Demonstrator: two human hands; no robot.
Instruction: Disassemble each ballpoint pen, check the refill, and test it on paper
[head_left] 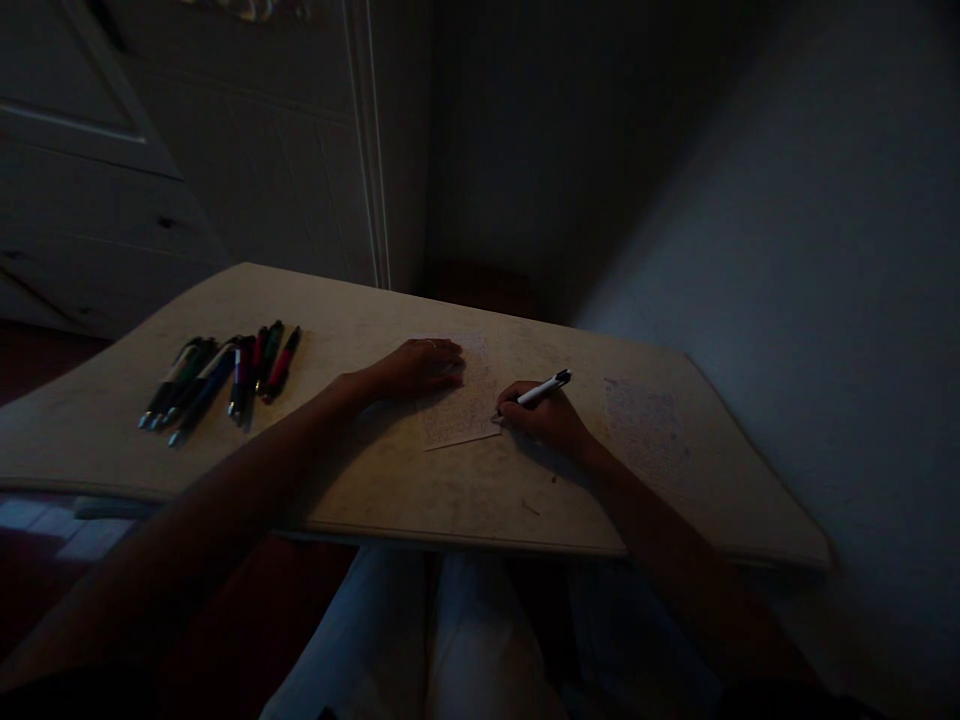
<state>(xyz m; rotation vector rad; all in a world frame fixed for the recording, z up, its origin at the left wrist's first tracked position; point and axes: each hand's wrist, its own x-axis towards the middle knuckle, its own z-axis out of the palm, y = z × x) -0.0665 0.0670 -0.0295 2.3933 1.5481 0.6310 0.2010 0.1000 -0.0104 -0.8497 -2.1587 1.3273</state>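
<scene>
A sheet of paper covered in fine marks, too dim to read, lies on the table in front of me. Flat across its upper left part rests my left hand, fingers stretched out, with a ring on one finger. My right hand grips a white pen with a dark end. The pen tilts up to the right, and its tip meets the sheet near the lower right edge. Whether the tip is drawing a line is too dark to see.
Several pens in dark, red, green and blue lie in a group on the left of the pale table. Toward the right is a patch of marks. A wall borders the right side; a white cabinet stands behind.
</scene>
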